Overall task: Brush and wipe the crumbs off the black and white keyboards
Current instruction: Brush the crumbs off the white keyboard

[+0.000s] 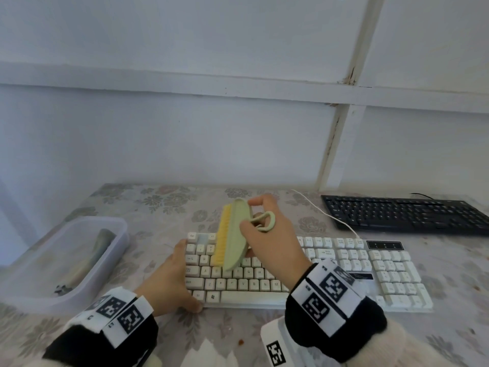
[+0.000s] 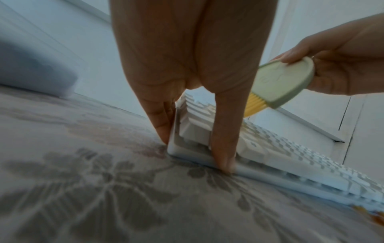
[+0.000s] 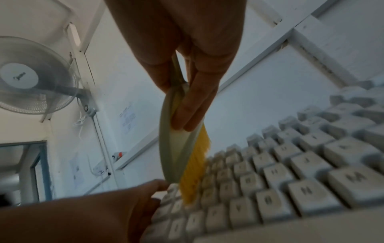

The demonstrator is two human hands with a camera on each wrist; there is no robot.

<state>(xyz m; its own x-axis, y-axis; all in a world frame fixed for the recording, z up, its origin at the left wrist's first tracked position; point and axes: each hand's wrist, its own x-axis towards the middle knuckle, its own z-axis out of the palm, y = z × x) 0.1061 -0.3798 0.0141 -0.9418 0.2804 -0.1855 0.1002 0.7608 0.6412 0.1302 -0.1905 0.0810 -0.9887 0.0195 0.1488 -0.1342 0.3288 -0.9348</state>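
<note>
The white keyboard (image 1: pixel 317 276) lies across the middle of the table, and the black keyboard (image 1: pixel 404 214) lies behind it at the right. My right hand (image 1: pixel 267 234) grips a pale green brush (image 1: pixel 234 234) with yellow bristles (image 3: pixel 194 166), tilted over the keyboard's upper left keys; the bristles touch the keys in the right wrist view. My left hand (image 1: pixel 172 279) holds the white keyboard's (image 2: pixel 270 157) left end, fingers along the side edge and thumb (image 2: pixel 224 139) across the front corner.
A clear plastic tub (image 1: pixel 63 258) with a rolled cloth inside stands at the left on the flowered tablecloth (image 1: pixel 232 327). A white cable (image 1: pixel 322 215) runs between the keyboards. A few brown crumbs (image 1: pixel 240 341) lie near the front. A white wall rises behind the table.
</note>
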